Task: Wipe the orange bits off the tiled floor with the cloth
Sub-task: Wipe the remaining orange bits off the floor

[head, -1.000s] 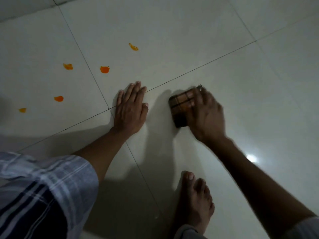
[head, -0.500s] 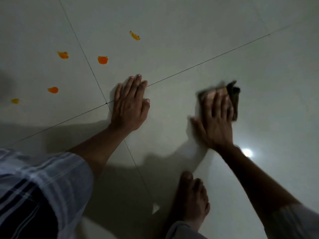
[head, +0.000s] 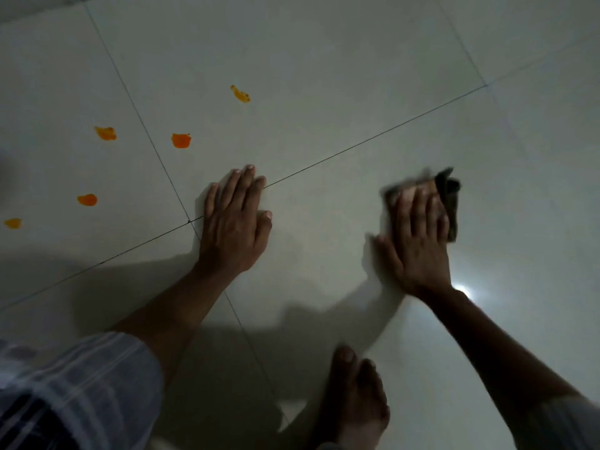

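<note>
Pale glossy floor tiles (head: 324, 76) fill the whole view, dimly lit, with thin dark grout lines crossing near the middle and a small bright glare spot (head: 462, 290) low on the right. The left hand (head: 235, 225) lies flat on the tile, fingers together and extended, holding nothing — it reads as a prop for the crouching body. The right hand (head: 418, 235) presses palm-down on a dark folded cloth (head: 449, 206), fingers spread over it rather than curled around it; only the cloth's far and right edges show past the fingertips, and both hand and cloth are motion-blurred. A bare foot (head: 354, 401) stands just below the hands, and a striped sleeve (head: 74, 384) covers the lower left corner.

5 orange bits sit on the left side, well apart from the cloth: a smear (head: 241, 94) farthest up, 2 blobs (head: 181, 140) and (head: 106, 133) side by side across a grout line, another (head: 87, 200) lower, and 1 (head: 13, 223) at the frame's edge.

Judging by this, the wiping is under way but on bare tile — none of these 5 marks looks touched. The next move calls for carrying the cloth leftward past the propped hand, to the nearest blob first, and pressing firmly enough to lift rather than spread it.
</note>
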